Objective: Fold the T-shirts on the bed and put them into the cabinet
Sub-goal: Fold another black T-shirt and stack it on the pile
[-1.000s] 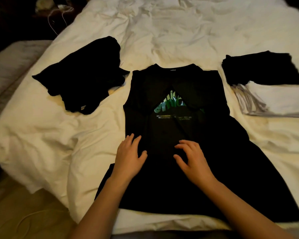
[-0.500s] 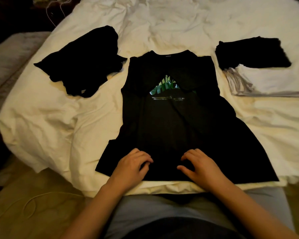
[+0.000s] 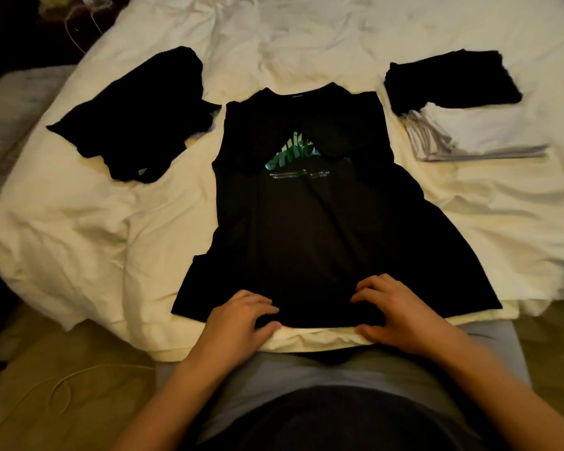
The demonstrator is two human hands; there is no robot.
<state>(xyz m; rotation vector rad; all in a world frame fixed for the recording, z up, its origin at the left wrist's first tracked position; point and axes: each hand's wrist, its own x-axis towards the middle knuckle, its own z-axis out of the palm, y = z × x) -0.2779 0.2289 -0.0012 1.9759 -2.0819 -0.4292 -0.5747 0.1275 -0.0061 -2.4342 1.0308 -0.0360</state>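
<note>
1 black T-shirt (image 3: pixel 310 229) flat on bed (image 3: pixel 79 222), collar pointing away, long axis front-back; 2 hands: left hand (image 3: pixel 238 323) and right hand (image 3: pixel 401 317) fingers pinch hem. 2 folded piles beside.

The big soft cloth T-shirt (image 3: pixel 310 229) in the middle is black. It has green letters (image 3: pixel 290 154) on the chest, and thin lines of small white words (image 3: pixel 298 174) under them. The crumpled cloth shirt (image 3: pixel 137 112) on the left side is black too, with a tiny white tag. The folded cloth shirt (image 3: pixel 450 79) on the right side is black all over. The flat folded pile of cloth (image 3: pixel 476 131) under it is white, with grey edges. The wrinkled bed cover (image 3: pixel 306 40) is creamy white. The floor (image 3: pixel 46 385) is a dull yellow-brown.
</note>
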